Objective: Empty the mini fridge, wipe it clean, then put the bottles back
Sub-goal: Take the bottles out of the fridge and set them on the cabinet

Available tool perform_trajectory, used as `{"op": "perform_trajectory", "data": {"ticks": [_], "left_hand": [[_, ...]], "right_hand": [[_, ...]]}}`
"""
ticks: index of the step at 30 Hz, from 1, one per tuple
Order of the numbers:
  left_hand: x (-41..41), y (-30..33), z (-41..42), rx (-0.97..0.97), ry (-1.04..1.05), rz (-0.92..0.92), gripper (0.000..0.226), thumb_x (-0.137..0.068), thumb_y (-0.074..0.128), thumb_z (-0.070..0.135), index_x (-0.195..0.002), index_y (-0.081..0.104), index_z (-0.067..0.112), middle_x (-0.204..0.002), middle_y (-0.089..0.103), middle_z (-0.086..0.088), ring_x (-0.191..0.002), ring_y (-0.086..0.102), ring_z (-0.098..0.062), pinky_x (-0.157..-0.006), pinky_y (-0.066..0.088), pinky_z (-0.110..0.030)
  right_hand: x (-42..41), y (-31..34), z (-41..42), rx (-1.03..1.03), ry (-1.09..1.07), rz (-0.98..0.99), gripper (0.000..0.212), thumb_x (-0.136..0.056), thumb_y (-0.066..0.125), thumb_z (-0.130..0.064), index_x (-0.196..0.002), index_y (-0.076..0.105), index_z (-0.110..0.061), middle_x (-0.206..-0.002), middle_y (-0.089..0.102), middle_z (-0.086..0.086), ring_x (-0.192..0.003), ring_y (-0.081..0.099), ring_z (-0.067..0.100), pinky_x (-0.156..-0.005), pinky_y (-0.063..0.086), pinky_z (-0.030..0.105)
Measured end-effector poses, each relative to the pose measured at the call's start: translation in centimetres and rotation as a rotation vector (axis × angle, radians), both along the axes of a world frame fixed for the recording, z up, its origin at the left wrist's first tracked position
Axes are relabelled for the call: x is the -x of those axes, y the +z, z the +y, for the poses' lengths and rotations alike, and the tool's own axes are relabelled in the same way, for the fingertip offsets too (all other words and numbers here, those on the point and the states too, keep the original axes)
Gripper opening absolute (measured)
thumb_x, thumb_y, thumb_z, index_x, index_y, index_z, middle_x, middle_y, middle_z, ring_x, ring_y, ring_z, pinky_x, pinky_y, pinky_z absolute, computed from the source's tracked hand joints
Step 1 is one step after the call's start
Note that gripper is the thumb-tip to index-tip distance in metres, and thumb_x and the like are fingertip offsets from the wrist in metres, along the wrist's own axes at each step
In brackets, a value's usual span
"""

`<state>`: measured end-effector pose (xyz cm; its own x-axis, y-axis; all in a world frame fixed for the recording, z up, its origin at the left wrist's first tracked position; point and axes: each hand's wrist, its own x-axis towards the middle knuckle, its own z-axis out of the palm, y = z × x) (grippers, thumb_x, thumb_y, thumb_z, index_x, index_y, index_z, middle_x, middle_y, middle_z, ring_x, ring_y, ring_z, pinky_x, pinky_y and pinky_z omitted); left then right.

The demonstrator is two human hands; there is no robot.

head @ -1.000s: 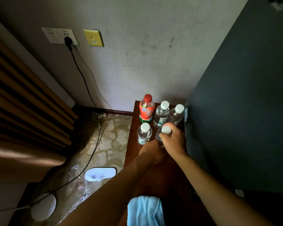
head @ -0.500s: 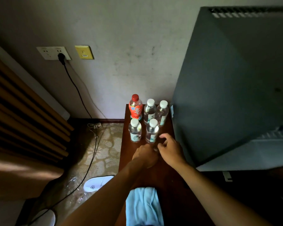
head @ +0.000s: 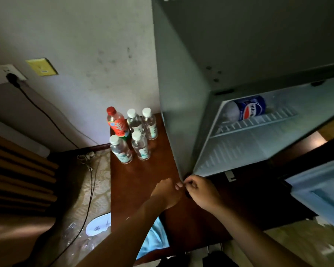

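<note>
Head view: the mini fridge (head: pixel 181 116) stands open on a dark wooden worktop (head: pixel 143 180), its door (head: pixel 320 191) swung out to the right. Five bottles are grouped upright on the worktop just left of the fridge wall: a red-capped drink bottle (head: pixel 117 122) and four clear water bottles (head: pixel 141 145), standing close together in two rows. One Pepsi bottle (head: pixel 247 109) lies on its side on the wire shelf (head: pixel 255 122) inside, so the emptying step looks nearly done but not finished.

The left hand (head: pixel 167 191) and the right hand (head: pixel 200 190) meet just in front of the fridge's lower front corner, fingers curled and fingertips touching. Neither holds a bottle; whether they pinch something small between them I cannot tell.

A light blue cloth (head: pixel 154 237) lies at the near worktop edge, partly behind the left forearm.

In my judgement the next move calls for reaching the right hand into the cabinet, gripping the Pepsi bottle around its body and setting it beside the others, then taking up the cloth for wiping.
</note>
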<state>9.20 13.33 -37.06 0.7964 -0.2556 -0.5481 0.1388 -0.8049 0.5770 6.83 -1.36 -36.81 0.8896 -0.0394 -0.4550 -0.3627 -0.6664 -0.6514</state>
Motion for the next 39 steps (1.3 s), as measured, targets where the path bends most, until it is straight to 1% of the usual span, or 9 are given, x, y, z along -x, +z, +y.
{"op": "perform_trajectory", "data": {"ticks": [5,13,19,23,27,32,34,37,39], "left_hand": [[1.1,-0.1,-4.1,0.043,-0.044,-0.039,0.019,-0.084,0.051,0.038,-0.09,0.069,0.033,-0.09,0.073,0.009,-0.09,0.068,-0.018,-0.08,0.053,-0.029],[-0.8,2.6,-11.1,0.028,0.071,-0.195,0.012,-0.092,0.055,0.037,-0.092,0.067,0.035,-0.099,0.072,0.012,-0.094,0.067,-0.014,-0.08,0.05,-0.024],[-2.0,5.0,-15.2,0.093,0.166,-0.299,0.016,-0.093,0.054,0.03,-0.099,0.069,0.031,-0.101,0.072,0.011,-0.092,0.068,-0.015,-0.08,0.053,-0.027],[-3.2,6.6,-18.0,0.135,0.203,-0.368,0.016,-0.093,0.054,0.03,-0.098,0.069,0.031,-0.098,0.072,0.014,-0.089,0.068,-0.012,-0.08,0.053,-0.026],[-4.3,7.1,-19.0,0.102,0.215,-0.405,0.015,-0.094,0.056,0.028,-0.099,0.07,0.029,-0.101,0.072,0.013,-0.093,0.067,-0.013,-0.081,0.051,-0.025],[-5.5,7.2,-19.6,0.064,0.247,-0.42,0.016,-0.094,0.055,0.028,-0.099,0.07,0.027,-0.102,0.073,0.01,-0.094,0.067,-0.016,-0.081,0.052,-0.027],[-5.9,7.1,-19.7,0.055,0.256,-0.42,0.017,-0.095,0.054,0.028,-0.1,0.07,0.026,-0.104,0.072,0.008,-0.094,0.067,-0.015,-0.079,0.05,-0.025],[-6.2,6.8,-19.9,0.043,0.26,-0.407,0.017,-0.096,0.054,0.029,-0.103,0.07,0.025,-0.105,0.072,0.008,-0.094,0.066,-0.013,-0.077,0.046,-0.022],[-6.3,6.5,-19.8,0.038,0.267,-0.392,0.017,-0.097,0.054,0.029,-0.106,0.069,0.025,-0.107,0.071,0.008,-0.093,0.064,-0.011,-0.076,0.044,-0.021]], "right_hand": [[0.8,0.2,-5.1,-0.044,-0.123,0.023,0.019,-0.092,0.057,-0.016,-0.082,0.062,-0.032,-0.078,0.066,0.003,-0.079,0.065,0.022,-0.077,0.056,0.043],[-1.4,1.6,-12.6,-0.092,-0.131,-0.052,0.018,-0.09,0.056,-0.018,-0.083,0.062,-0.033,-0.081,0.067,0.001,-0.077,0.066,0.019,-0.078,0.057,0.042],[-4.3,2.5,-16.2,-0.11,-0.092,-0.131,0.02,-0.091,0.054,-0.016,-0.107,0.06,-0.027,-0.08,0.064,0.005,-0.069,0.066,0.021,-0.066,0.056,0.037],[-6.7,3.4,-17.8,-0.116,-0.142,-0.205,0.032,-0.089,0.055,-0.014,-0.118,0.054,-0.026,-0.08,0.062,0.01,-0.073,0.065,0.027,-0.076,0.054,0.045],[-9.3,4.3,-19.0,-0.126,-0.229,-0.274,0.033,-0.09,0.057,-0.016,-0.121,0.051,-0.021,-0.079,0.061,-0.003,-0.077,0.065,0.027,-0.073,0.053,0.042],[-12.4,4.5,-19.9,0.044,-0.217,-0.378,0.025,-0.093,0.058,-0.024,-0.117,0.055,-0.016,-0.09,0.063,0.007,-0.064,0.055,0.021,-0.055,0.039,0.026],[-13.1,4.2,-19.7,0.08,-0.245,-0.394,0.03,-0.094,0.059,-0.028,-0.12,0.054,-0.012,-0.101,0.064,0.01,-0.074,0.061,0.025,-0.059,0.043,0.027],[-14.4,3.5,-19.4,0.15,-0.179,-0.432,0.033,-0.095,0.058,-0.028,-0.121,0.058,-0.008,-0.12,0.062,0.014,-0.106,0.061,0.033,-0.078,0.048,0.032],[-14.8,3.9,-19.2,0.26,-0.084,-0.526,0.029,-0.097,0.052,-0.024,-0.11,0.068,-0.003,-0.111,0.066,0.017,-0.104,0.062,0.033,-0.082,0.051,0.034]]}}
